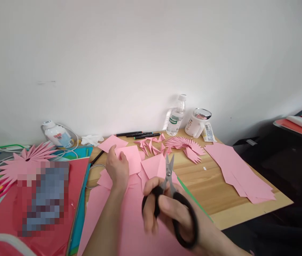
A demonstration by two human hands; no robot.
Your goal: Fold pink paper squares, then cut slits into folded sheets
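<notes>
A person's two bare hands are working over a wooden table (pixel 207 188). The right hand (pixel 177 209) is gripping black-handled scissors (pixel 168 174), thumb and fingers curling through and around the loops, with the short metal blades pointing away from the body and standing slightly apart. Ahead and to the left of it, the left hand (pixel 117 171) is touching a pink paper square (pixel 133 160), fingers bending inward; whether they are pinching it or only resting there, I cannot tell. Large pink sheets (pixel 135 231) are lying beneath both hands. Beyond the right hand, small folded pink pieces (pixel 151 145) and a curved pleated fan (pixel 184 142) are sitting near a bottle (pixel 176 119).

The paper is probably light, thin and quick to crease, so a flat, gentle hold near an edge, clear of the blades, is suiting it best. The scissors are looking stiff and fairly light, safest by the loops.
</notes>
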